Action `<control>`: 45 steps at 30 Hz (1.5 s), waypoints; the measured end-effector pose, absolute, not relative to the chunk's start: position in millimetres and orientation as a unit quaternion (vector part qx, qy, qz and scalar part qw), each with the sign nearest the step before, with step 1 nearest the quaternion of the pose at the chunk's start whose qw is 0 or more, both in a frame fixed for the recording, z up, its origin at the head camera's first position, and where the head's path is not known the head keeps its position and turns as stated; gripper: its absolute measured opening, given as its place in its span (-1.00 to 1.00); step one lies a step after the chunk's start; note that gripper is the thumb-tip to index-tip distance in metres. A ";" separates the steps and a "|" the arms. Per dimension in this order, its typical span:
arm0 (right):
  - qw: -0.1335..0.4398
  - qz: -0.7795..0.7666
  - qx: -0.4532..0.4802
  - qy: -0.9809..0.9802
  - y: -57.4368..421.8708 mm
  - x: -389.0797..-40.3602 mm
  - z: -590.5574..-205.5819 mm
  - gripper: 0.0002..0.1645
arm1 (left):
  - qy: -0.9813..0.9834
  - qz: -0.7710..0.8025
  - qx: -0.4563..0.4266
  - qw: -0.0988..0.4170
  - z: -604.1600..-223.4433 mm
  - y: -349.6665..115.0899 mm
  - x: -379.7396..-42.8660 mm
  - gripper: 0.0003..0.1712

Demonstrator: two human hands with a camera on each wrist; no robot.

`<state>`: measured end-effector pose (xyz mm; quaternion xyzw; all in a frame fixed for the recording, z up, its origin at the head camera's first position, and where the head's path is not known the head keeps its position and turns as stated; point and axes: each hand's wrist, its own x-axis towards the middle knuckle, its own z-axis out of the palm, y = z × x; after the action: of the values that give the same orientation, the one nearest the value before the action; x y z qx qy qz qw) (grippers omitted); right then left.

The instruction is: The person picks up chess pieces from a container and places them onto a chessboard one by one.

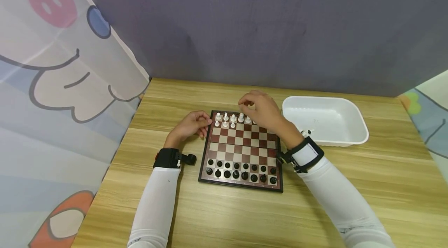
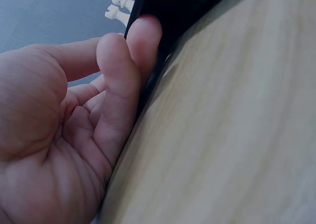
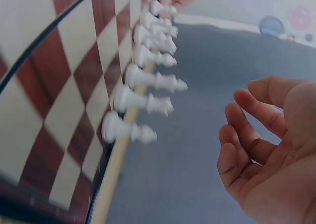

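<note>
1. A wood-grain table (image 1: 350,201) lies beneath the chessboard (image 1: 241,149) and extends past it on every side.
2. Beyond the chessboard rises a dark grey partition (image 1: 245,26); well to its left hangs a pale cartoon-printed sheet (image 1: 52,84).
3. Just right of the chessboard stands a white tray (image 1: 365,133), with a few small pieces (image 1: 306,133) lying in its near-left part.
4. Black pieces (image 1: 236,174) fill two rows along the chessboard's near side; white pieces (image 1: 233,118) stand at its far side.
5. The left hand (image 1: 192,124) touches the chessboard's left edge, fingers loosely bent; I cannot tell whether they pinch it.
6. The right hand (image 1: 264,112) hangs over the chessboard's far side, fingers loosely curved, with nothing in them.
7. Only the head view shows the tray and the black pieces.
8. The right wrist view shows, in profile, white pieces along the chessboard's far edge that the right hand partly covers from above.
9. The left wrist view gives fingertips (image 2: 144,39) against the chessboard's dark side.
</note>
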<state>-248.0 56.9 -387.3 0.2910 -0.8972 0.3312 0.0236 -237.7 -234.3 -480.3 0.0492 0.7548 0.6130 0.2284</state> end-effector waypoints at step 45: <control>-0.082 0.243 0.117 -0.960 204.8 -232.9 -426.3 -0.80 | 0.764 0.603 0.033 0.225 -481.3 -241.7 -236.1 -0.81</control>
<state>-232.9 204.8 -426.3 0.1166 -0.9596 0.2427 -0.0820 -236.1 -241.7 -481.3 0.0330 0.7645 0.6032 0.2250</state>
